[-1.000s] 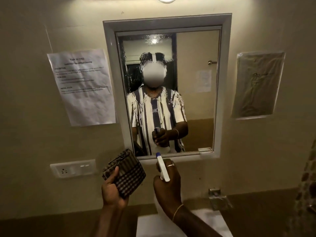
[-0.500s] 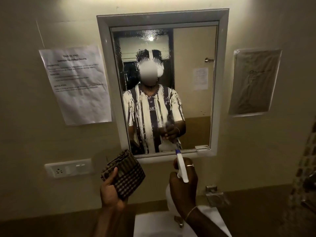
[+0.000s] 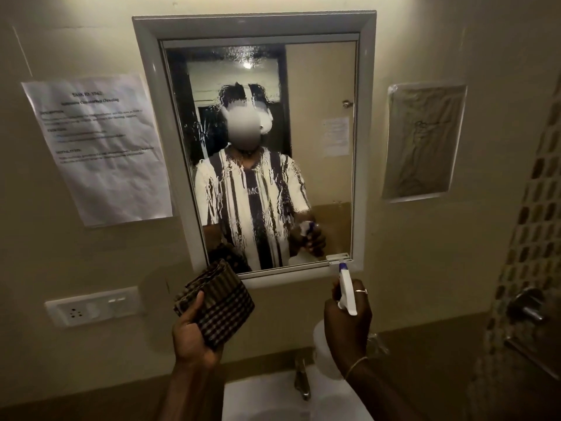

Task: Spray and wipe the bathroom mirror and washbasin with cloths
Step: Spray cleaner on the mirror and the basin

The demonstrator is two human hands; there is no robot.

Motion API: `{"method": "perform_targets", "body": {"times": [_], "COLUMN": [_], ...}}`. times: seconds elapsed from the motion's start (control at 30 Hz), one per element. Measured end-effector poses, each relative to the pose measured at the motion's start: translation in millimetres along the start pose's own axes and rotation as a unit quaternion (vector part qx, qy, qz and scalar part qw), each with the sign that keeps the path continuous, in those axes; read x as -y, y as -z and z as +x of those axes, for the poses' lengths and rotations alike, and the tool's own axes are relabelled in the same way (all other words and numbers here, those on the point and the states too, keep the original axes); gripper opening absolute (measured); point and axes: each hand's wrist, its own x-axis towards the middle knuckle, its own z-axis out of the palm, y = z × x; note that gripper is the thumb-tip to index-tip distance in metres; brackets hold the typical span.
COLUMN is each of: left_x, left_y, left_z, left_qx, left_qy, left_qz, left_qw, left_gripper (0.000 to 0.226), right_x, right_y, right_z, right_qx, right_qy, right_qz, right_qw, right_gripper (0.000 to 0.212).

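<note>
The mirror (image 3: 318,86) hangs in the upper middle of the frame. Its glass is wet, with runs of liquid streaking down across the centre, and these runs are heavier and reach lower than they did a second ago.

The right hand (image 3: 346,326), in the lower right of centre, grips the white spray bottle (image 3: 347,294) with the fingers wrapped round its neck. The blue-tipped nozzle points up at the mirror's lower right corner. A second ago the bottle was under the middle of the mirror's bottom edge, so it has since swung across to the right.

The left hand (image 3: 194,338), lower centre-left, clutches a folded checked cloth (image 3: 218,308), with the thumb pressed over its front. It sits just below the mirror's lower left corner, much where it was before.

The white washbasin (image 3: 261,393) lies at the bottom edge of the frame, beneath both hands, and its tap (image 3: 302,381) now shows between the wrists. A printed sheet (image 3: 100,147) is stuck to the wall left of the mirror, with a socket plate (image 3: 94,305) below it. A plastic-covered sheet (image 3: 425,141) hangs to the right of the mirror.
</note>
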Motion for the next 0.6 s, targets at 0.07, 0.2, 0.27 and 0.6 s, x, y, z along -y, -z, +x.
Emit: {"method": "perform_targets", "body": {"times": [0.07, 0.2, 0.27, 0.6], "left_x": [1.0, 1.2, 0.9, -2.7], "left_y": [2.0, 5.0, 6.3, 31.8], "left_z": [0.4, 0.2, -1.2, -9.7], "left_qx": [-0.003, -0.021, -0.026, -0.042], "left_qy": [0.0, 0.008, 0.013, 0.012], "left_qz": [0.002, 0.014, 0.021, 0.042], "left_qw": [1.0, 1.0, 0.999, 0.998], "left_gripper": [0.031, 0.033, 0.039, 0.028], "right_x": [-8.4, -21.4, -28.8, -40.7], "right_y": [2.4, 8.9, 8.4, -21.4], "right_z": [4.0, 2.0, -4.3, -56.3], "right_qx": [-0.015, -0.007, 0.009, 0.12], "right_qy": [-0.003, -0.036, -0.048, 0.023], "right_qz": [-0.017, -0.021, -0.03, -0.062], "right_qw": [1.0, 0.999, 0.998, 0.991], "right_gripper": [0.03, 0.033, 0.036, 0.039]}}
